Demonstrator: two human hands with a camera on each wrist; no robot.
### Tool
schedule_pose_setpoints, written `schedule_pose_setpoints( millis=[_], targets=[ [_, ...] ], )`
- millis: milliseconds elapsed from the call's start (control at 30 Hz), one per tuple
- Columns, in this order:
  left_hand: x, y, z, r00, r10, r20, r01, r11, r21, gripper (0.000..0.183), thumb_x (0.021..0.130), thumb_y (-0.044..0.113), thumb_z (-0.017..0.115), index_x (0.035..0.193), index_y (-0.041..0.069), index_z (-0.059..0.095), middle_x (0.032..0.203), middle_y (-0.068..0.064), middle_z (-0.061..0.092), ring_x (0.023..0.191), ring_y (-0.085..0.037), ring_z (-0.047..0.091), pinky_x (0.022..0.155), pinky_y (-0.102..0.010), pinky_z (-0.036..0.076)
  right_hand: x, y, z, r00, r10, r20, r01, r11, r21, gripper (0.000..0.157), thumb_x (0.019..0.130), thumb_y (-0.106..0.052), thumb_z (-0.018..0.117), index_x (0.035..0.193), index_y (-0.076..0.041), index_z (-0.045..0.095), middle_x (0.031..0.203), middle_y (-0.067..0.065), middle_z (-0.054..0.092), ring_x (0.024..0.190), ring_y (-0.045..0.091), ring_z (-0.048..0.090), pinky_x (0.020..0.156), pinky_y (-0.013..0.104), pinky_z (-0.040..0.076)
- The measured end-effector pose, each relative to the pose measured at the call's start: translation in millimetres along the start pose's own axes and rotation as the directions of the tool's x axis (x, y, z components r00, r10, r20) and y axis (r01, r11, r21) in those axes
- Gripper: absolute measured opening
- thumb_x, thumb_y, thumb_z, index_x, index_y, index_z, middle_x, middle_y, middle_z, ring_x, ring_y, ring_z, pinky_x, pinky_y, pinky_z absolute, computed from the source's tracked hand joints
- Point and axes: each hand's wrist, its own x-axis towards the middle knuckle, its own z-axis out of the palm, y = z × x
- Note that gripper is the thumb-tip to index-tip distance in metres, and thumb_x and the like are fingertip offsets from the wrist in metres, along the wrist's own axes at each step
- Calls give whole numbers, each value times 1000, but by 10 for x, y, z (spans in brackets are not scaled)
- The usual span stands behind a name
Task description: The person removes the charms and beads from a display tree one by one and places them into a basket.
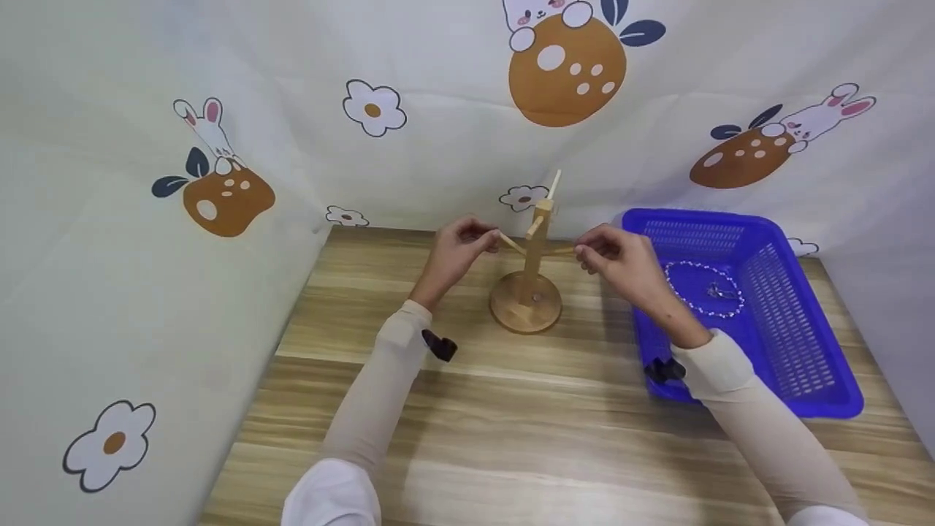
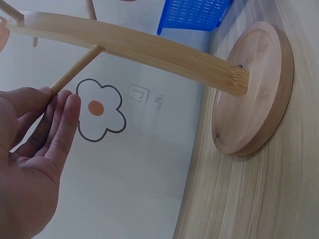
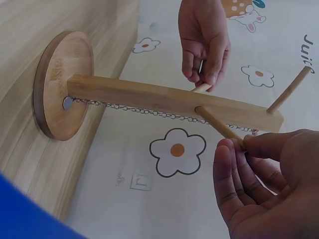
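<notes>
A wooden peg stand, its post (image 1: 535, 252) upright on a round base (image 1: 504, 310), stands between both hands. On its left side, my left hand (image 1: 456, 252) pinches the end of a wooden peg (image 2: 77, 69) between thumb and fingers. The right hand (image 1: 624, 267) pinches the outer part of the opposite peg (image 3: 219, 124) the same way. Higher pegs, one of them (image 3: 291, 89) near the top, stick out untouched. In the right wrist view a thin chain (image 3: 144, 109) runs along the post, with a round silver pendant (image 3: 67, 103) at the base.
To the right, a blue plastic basket (image 1: 807, 321) holds a beaded necklace (image 1: 742, 299), below the right forearm. Printed cloth walls (image 1: 438, 168) close in the wood-grain table (image 1: 475, 431) at the back and sides. Black devices (image 1: 440, 345) are strapped at both wrists.
</notes>
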Motion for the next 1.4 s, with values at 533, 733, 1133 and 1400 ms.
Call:
schedule_pose_setpoints(
  millis=[533,733,1133,1400],
  targets=[
    [132,24,81,997,-31,-67,31,1000,1,18,99,5,76,111,-9,75,101,-19,78,87,-21,77,89,-45,69,-63,-100,42,997,-40,67,39,999,13,9,99,-8,77,102,0,76,90,17,79,68,11,71,60,17,61],
    [187,3,118,997,-43,-65,42,999,-17,14,101,0,70,112,-9,73,106,-21,76,87,-18,75,85,-33,69,-104,-160,96,994,-73,82,72,997,14,6,97,-7,79,99,-1,77,86,14,79,68,6,70,60,16,60],
    [326,6,269,994,-97,-43,96,995,-25,15,103,-1,68,114,-9,72,104,-18,75,85,-15,72,94,-47,68,-176,-285,229,988,-74,134,72,997,17,6,98,-6,77,102,-1,77,89,13,80,72,12,72,63,17,61],
    [404,-5,370,990,-139,0,139,990,-33,17,103,3,69,116,-8,70,108,-21,75,95,-27,74,101,-57,63,-194,-347,319,984,-103,143,101,995,16,7,98,-5,77,104,-1,77,92,12,80,78,24,77,66,18,63]
  ],
)
